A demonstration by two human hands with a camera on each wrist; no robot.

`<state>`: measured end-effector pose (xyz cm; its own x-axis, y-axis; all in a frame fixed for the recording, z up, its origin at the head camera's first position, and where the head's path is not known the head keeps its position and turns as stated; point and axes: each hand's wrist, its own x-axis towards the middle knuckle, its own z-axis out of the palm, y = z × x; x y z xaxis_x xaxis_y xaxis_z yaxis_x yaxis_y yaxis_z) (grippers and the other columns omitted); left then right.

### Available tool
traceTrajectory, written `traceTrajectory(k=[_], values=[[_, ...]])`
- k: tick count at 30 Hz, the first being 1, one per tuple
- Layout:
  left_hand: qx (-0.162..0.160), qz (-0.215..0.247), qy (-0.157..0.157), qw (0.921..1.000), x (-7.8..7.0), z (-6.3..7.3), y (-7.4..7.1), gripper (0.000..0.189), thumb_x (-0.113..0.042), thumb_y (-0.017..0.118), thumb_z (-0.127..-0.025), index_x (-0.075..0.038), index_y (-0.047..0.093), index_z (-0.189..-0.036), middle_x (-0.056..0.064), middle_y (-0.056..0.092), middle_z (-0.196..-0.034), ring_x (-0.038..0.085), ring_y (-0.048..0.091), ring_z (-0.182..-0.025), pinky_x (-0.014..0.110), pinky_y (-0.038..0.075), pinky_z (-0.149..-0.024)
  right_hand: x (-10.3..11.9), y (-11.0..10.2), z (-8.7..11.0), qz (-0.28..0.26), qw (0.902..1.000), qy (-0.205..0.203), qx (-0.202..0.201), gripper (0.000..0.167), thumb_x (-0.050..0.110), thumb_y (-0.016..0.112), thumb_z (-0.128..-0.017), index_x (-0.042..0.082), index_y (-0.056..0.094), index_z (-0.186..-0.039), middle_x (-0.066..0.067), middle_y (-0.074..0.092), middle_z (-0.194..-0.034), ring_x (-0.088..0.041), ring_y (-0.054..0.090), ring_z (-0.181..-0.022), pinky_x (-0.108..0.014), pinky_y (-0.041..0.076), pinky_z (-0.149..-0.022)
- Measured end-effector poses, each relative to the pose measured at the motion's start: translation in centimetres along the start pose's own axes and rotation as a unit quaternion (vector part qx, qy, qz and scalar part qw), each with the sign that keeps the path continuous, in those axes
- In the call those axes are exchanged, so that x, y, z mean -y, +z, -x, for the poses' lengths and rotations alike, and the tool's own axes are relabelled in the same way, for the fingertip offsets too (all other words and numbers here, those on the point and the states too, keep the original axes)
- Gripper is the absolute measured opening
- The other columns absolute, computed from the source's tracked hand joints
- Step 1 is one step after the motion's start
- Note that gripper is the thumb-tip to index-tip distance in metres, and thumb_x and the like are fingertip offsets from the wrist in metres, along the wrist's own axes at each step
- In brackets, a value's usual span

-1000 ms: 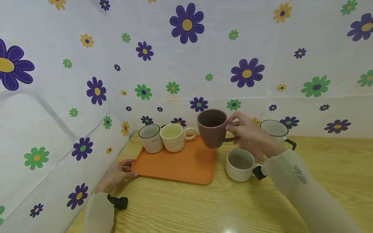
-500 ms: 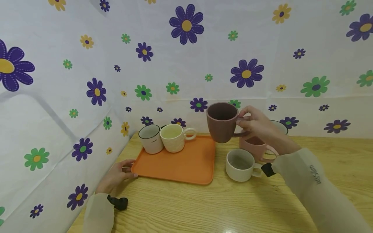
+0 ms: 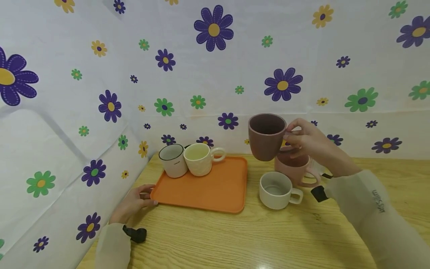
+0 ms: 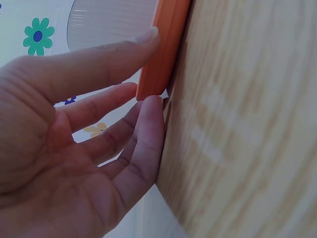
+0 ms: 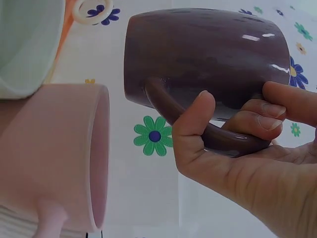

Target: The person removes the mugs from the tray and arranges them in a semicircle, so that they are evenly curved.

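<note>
In the head view my right hand (image 3: 310, 144) holds a dark brown mug (image 3: 267, 138) by its handle, raised over the back of the table. The right wrist view shows fingers (image 5: 257, 119) through the handle and the thumb against it. Just below the mug stands a pink mug (image 3: 291, 170), partly overlapped by it. My left hand (image 3: 133, 201) grips the near left corner of an orange tray (image 3: 205, 194), thumb on one side, fingers on the other. On the tray are a white mug with a black rim (image 3: 173, 162) and a cream mug (image 3: 199, 161).
Right of the tray, a low white cup (image 3: 276, 191) stands in front of the pink mug. Behind the right hand, another white mug is mostly hidden, its black handle (image 3: 327, 175) showing. A flower-print cloth (image 3: 248, 59) hangs behind and left of the wooden table (image 3: 201, 239).
The brown mug in my right hand has moved right and up, away from above the tray's right edge to over the pink mug. The left hand and the tray have stayed put.
</note>
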<state>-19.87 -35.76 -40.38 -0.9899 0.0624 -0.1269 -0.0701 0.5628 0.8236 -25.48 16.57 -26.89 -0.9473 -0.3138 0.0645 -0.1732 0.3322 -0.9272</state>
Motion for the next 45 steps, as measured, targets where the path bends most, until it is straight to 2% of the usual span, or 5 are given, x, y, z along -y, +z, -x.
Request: traceTrajectory(k=[6,11,17,22,45], values=[[-0.005,-0.006,0.002,1.0,0.1,-0.1,0.0,0.068,-0.004,0.076,-0.089,0.012,0.042,-0.145,0.031,0.052,-0.133,0.039,0.06,-0.114,0.041,0.053,-0.092,-0.5,-1.2,0.3,0.002,1.0,-0.004,-0.009,0.018,0.012,0.048,-0.107,0.002,0.038,-0.119,-0.01,0.058,-0.106,-0.018,0.059,-0.09,-0.034,0.058,-0.077],[-0.007,-0.006,0.002,1.0,0.1,0.0,0.0,0.067,-0.002,0.076,-0.089,0.013,0.043,-0.145,0.032,0.053,-0.132,0.04,0.06,-0.114,0.041,0.053,-0.092,-0.9,-2.2,0.7,0.028,0.9995,-0.006,-0.016,0.019,0.012,0.046,-0.108,0.001,0.039,-0.121,-0.011,0.054,-0.106,-0.019,0.056,-0.089,-0.032,0.057,-0.076],[-0.011,-0.011,0.005,0.9999,0.1,0.0,0.0,0.068,-0.004,0.077,-0.087,0.013,0.044,-0.144,0.031,0.053,-0.131,0.039,0.06,-0.113,0.036,0.053,-0.088,-1.5,-3.0,1.1,0.02,0.9995,-0.008,-0.024,0.018,0.009,0.047,-0.107,0.001,0.037,-0.119,-0.006,0.043,-0.084,-0.016,0.05,-0.077,-0.032,0.057,-0.073],[-0.008,-0.011,0.006,0.9999,0.0,0.0,0.0,0.068,-0.004,0.077,-0.088,0.013,0.043,-0.145,0.031,0.052,-0.132,0.04,0.06,-0.113,0.037,0.053,-0.088,-2.3,-3.9,1.6,0.035,0.9986,-0.014,-0.038,0.017,0.011,0.046,-0.107,0.001,0.037,-0.119,-0.007,0.044,-0.084,-0.016,0.053,-0.078,-0.031,0.058,-0.072],[-0.008,-0.011,-0.003,0.9999,0.0,-0.2,0.1,0.069,-0.003,0.077,-0.088,0.011,0.043,-0.146,0.032,0.052,-0.134,0.041,0.06,-0.116,0.041,0.053,-0.092,-4.1,-6.8,3.0,0.039,0.9966,-0.022,-0.069,0.011,0.008,0.046,-0.107,0.004,0.038,-0.114,0.0,0.043,-0.077,-0.012,0.045,-0.071,-0.031,0.057,-0.065]])
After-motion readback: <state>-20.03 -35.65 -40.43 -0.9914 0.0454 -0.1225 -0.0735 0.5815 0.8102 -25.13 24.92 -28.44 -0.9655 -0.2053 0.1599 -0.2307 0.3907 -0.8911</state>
